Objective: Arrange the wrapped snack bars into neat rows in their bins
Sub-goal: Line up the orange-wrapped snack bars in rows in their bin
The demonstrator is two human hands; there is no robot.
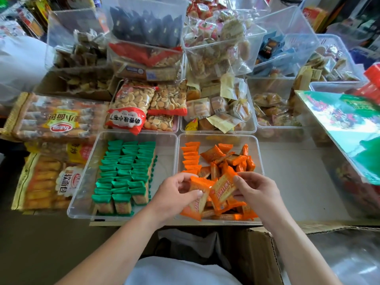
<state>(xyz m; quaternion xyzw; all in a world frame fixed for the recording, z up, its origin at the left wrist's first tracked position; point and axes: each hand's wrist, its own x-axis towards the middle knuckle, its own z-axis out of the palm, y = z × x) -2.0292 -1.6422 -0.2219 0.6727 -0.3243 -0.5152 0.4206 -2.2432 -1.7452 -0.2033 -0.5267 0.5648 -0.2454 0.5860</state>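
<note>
the left hand (174,192) and right hand (257,190) each pinch one of the orange bars (223,188), and together they hide the pile at the near end of the bin (218,135). the green box (349,128) is blurred and cut off by the right edge, as are the red packs (373,83). a white shape (18,60) at the left edge is too cropped to tell.

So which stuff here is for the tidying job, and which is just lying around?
For the job: orange-wrapped snack bars, right clear plastic bin holding them, green-wrapped snack bars already in rows, left clear plastic bin.
Just lying about: red-and-white bag of small round biscuits, black packets, long yellow-labelled bread pack, brown cardboard box.
</note>
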